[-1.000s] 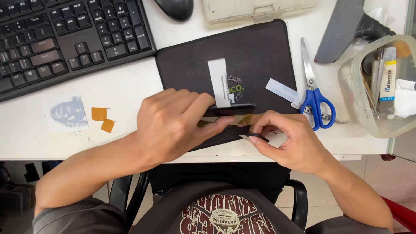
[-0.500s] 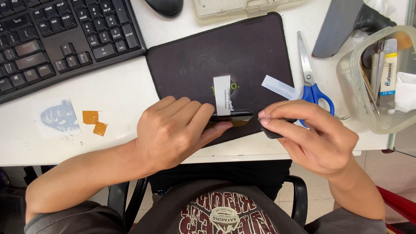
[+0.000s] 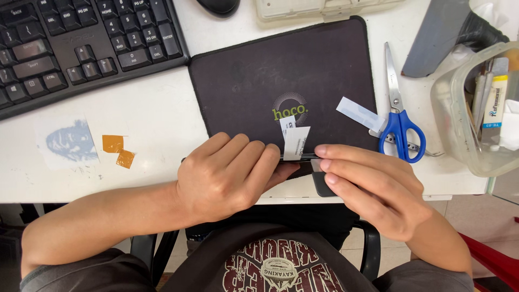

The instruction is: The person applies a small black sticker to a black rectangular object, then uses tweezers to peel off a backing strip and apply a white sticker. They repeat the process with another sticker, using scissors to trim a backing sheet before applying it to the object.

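Note:
My left hand [image 3: 230, 176] lies palm down over a thin dark flat device [image 3: 319, 184] at the near edge of a black mouse pad [image 3: 281, 70], fingers curled on its top edge. My right hand [image 3: 373, 186] grips the same device from the right, fingertips meeting the left hand's. A small white paper tab [image 3: 295, 141] sticks up from the device between the two hands. Most of the device is hidden under the hands.
A black keyboard [image 3: 81, 43] lies at the far left. Blue-handled scissors [image 3: 399, 108] and a white paper strip [image 3: 361, 114] rest to the right of the pad. A clear plastic tub [image 3: 476, 108] of tools stands far right. Orange tape scraps [image 3: 119, 150] stick to the white desk [image 3: 151, 124].
Both hands have shifted slightly toward the desk's near edge with the device. The white tab now stands up between the fingertips, and the right hand covers more of the device's right end.

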